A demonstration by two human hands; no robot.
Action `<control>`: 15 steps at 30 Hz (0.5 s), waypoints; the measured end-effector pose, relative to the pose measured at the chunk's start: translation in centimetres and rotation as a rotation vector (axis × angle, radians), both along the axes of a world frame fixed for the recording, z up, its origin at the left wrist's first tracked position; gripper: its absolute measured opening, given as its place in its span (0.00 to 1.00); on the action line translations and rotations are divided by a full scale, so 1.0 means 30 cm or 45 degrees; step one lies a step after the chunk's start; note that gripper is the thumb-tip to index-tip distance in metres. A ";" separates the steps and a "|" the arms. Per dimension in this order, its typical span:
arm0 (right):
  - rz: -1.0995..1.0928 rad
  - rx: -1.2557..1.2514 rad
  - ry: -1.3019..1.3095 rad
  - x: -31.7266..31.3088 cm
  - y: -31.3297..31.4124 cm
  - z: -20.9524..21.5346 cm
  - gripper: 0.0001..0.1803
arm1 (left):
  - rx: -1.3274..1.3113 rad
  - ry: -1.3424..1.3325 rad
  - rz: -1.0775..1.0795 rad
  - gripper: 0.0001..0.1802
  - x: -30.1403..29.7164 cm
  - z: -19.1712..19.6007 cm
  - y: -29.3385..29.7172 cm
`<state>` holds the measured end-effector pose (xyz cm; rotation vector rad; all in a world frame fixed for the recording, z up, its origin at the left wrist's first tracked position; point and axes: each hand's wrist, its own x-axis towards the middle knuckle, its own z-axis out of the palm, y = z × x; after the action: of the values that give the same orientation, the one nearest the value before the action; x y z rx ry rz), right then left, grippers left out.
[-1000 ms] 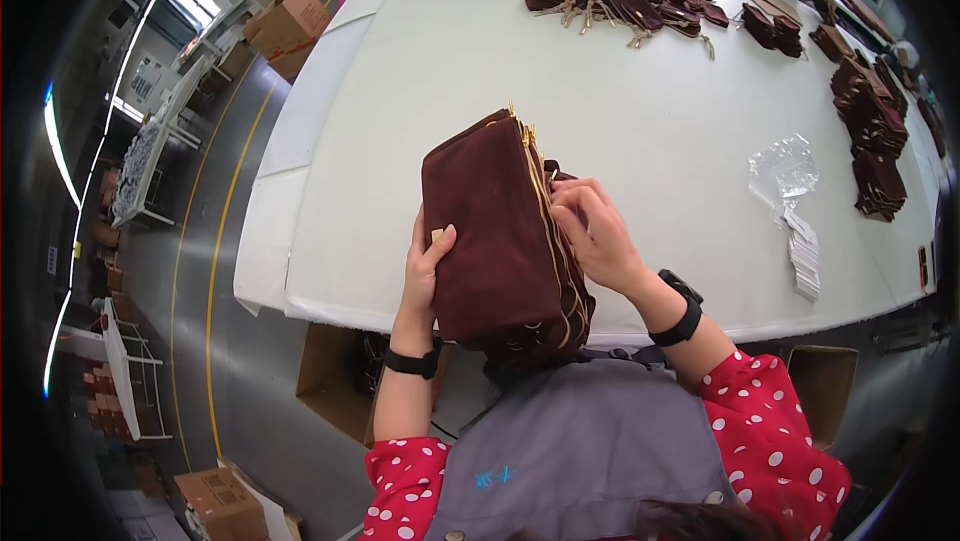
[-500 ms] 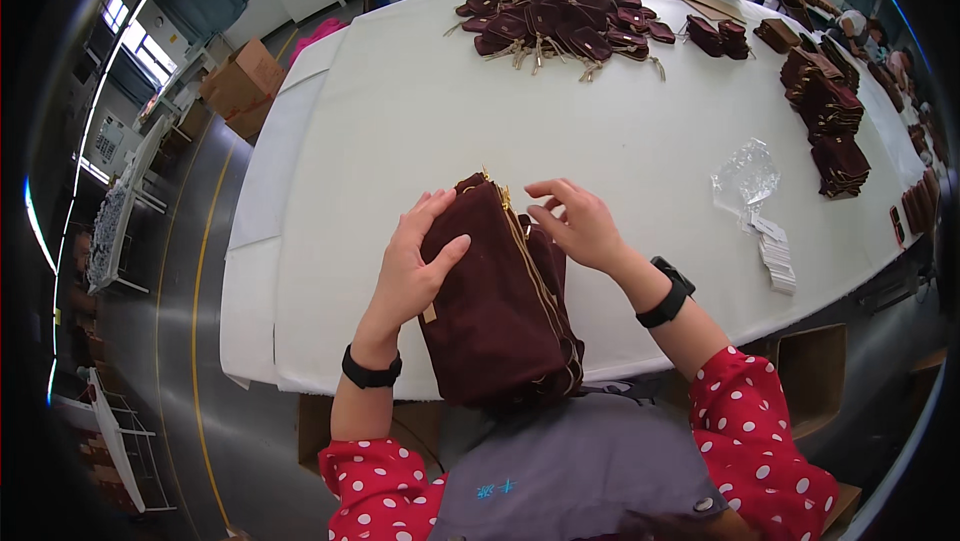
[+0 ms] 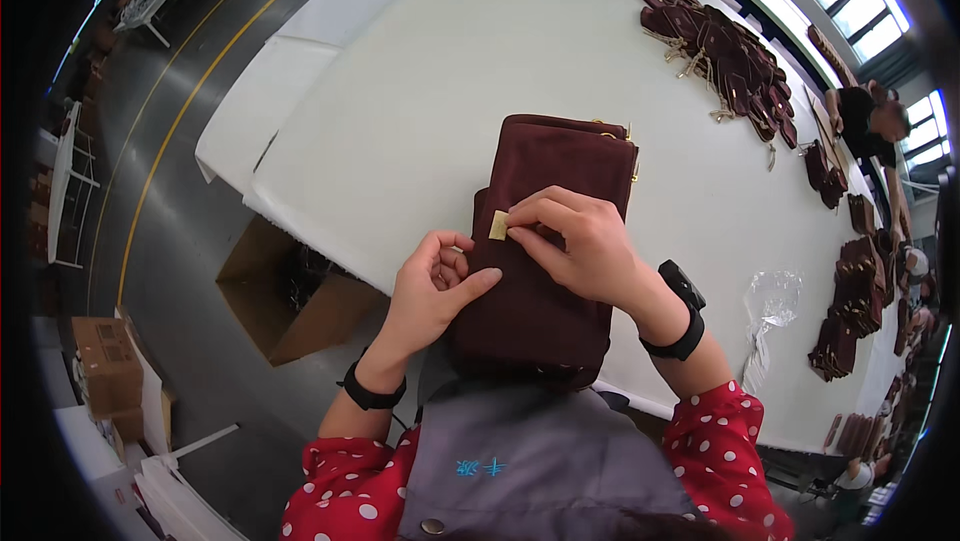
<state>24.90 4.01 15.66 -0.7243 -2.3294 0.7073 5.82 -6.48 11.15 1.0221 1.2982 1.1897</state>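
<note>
Both hands (image 3: 500,261) on maroon bag (image 3: 550,241) — white table (image 3: 420,91)

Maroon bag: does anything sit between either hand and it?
Nothing visible does. The right hand lies on the maroon bag, pinching a small tan tag against it; the left hand touches its left edge.

Bright and even all over, with daylight coming from the windows (image 3: 858,3) at the top right. White surface (image 3: 430,81) lit strongly, close to washed out in the middle. Only soft, faint shadows under the hands (image 3: 590,246) and the dark red bag (image 3: 545,241). Sharp in the middle, a bit smeared near the rim. Straight edges bent into curves. Black corners around the round picture.
</note>
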 end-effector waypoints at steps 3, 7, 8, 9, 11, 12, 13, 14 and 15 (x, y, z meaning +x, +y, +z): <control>0.044 0.258 0.010 -0.012 -0.011 -0.001 0.05 | 0.041 -0.213 0.106 0.21 0.055 -0.020 -0.012; 0.036 0.619 -0.339 -0.034 -0.065 0.015 0.08 | 0.086 -0.164 0.097 0.18 0.057 -0.046 -0.007; 0.038 0.743 -0.387 -0.039 -0.069 0.010 0.08 | 0.100 -0.158 0.124 0.18 0.066 -0.047 -0.007; 0.038 0.771 -0.427 -0.042 -0.072 0.007 0.07 | 0.114 -0.147 0.141 0.18 0.076 -0.044 -0.005; 0.034 0.823 -0.508 -0.048 -0.078 -0.002 0.05 | 0.129 -0.141 0.154 0.17 0.076 -0.046 -0.003; 0.019 0.812 -0.493 -0.047 -0.078 -0.009 0.05 | 0.132 -0.146 0.140 0.17 0.074 -0.047 0.000; 0.005 0.801 -0.477 -0.048 -0.071 -0.019 0.04 | 0.135 -0.150 0.124 0.17 0.073 -0.046 0.003; -0.010 0.790 -0.462 -0.047 -0.065 -0.022 0.04 | 0.136 -0.178 0.114 0.17 0.072 -0.045 0.006; -0.037 0.705 -0.374 -0.049 -0.057 -0.022 0.04 | 0.136 -0.205 0.107 0.17 0.069 -0.048 0.008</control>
<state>23.43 2.31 15.00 -0.6302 -2.5937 -0.0799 7.88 -6.26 9.70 0.9343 1.1707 1.3891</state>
